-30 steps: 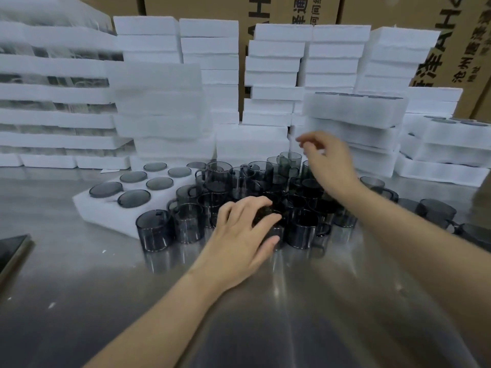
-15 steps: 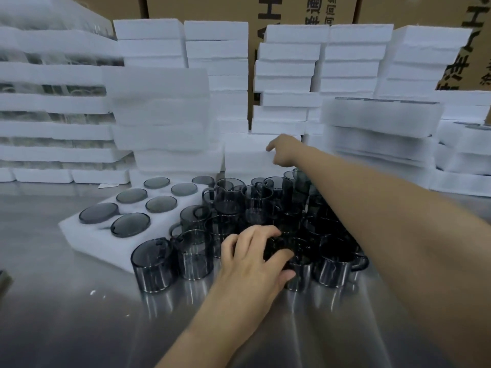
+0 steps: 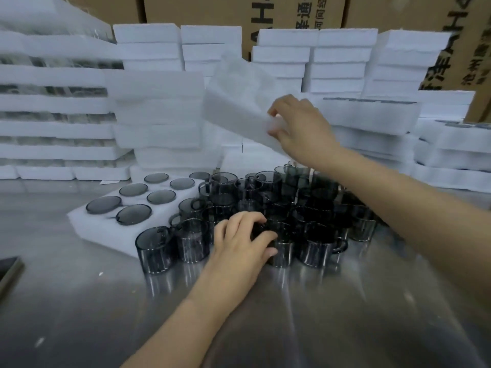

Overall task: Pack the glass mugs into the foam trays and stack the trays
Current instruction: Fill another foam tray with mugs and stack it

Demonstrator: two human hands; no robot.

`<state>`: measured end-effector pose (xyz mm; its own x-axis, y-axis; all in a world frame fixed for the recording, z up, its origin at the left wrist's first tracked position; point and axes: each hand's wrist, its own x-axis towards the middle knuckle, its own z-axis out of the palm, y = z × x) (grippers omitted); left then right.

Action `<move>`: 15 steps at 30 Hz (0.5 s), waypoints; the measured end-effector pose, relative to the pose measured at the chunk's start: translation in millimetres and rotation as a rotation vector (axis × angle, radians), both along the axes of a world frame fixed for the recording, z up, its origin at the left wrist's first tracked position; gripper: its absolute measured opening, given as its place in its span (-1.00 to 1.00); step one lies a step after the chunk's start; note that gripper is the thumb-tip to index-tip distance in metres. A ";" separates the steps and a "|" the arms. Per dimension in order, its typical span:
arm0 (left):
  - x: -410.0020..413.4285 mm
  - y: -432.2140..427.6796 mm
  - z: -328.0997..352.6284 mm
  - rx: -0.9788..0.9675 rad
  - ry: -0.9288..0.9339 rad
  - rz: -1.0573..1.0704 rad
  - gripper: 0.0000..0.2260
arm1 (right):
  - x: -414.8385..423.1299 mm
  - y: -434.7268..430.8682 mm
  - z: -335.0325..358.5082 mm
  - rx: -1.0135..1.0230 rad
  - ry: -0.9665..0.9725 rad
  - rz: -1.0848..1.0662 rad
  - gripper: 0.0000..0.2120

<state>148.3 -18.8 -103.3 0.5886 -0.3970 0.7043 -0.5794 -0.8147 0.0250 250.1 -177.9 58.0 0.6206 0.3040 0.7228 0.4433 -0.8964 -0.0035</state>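
A cluster of dark smoked-glass mugs (image 3: 316,208) stands in the middle of the steel table. My left hand (image 3: 241,243) rests over the top of one front mug (image 3: 281,252), fingers curled around its rim. To the left lies a white foam tray (image 3: 106,229) with several mugs sunk into its holes. My right hand (image 3: 300,126) is raised above the cluster and pinches the edge of an empty foam tray (image 3: 239,102), which hangs tilted in the air, blurred.
Tall stacks of white foam trays (image 3: 156,120) line the back of the table, with cardboard boxes (image 3: 305,14) behind them. Packed trays (image 3: 451,144) sit at the right. A dark flat object (image 3: 9,269) lies at the left edge. Bare steel table (image 3: 265,328) stretches in front.
My right hand reached to the back stacks, took hold of an empty foam tray and lifted it up above the mugs. My left hand stayed on the front mug.
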 end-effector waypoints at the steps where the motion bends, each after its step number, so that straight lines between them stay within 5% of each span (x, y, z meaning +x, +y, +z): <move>1: -1.7 -0.4 1.9 -0.011 0.014 -0.004 -0.77 | -27.6 -5.0 1.3 0.045 0.004 0.037 -0.71; 6: -14.1 8.3 7.5 -0.241 0.005 0.024 -0.77 | -173.7 -39.1 -21.4 0.151 0.018 0.203 -0.65; 10: -15.5 35.8 10.3 -0.523 0.179 0.114 -0.76 | -268.9 -61.9 -69.5 -0.076 0.025 0.297 -0.71; 13: -20.9 47.8 15.9 -0.652 -0.010 0.088 -0.74 | -293.1 -72.6 -105.2 -0.388 -0.093 0.295 -0.66; 15: -21.3 53.6 15.9 -0.784 0.005 0.038 -0.73 | -292.9 -80.6 -113.6 -0.408 -0.093 0.320 -0.60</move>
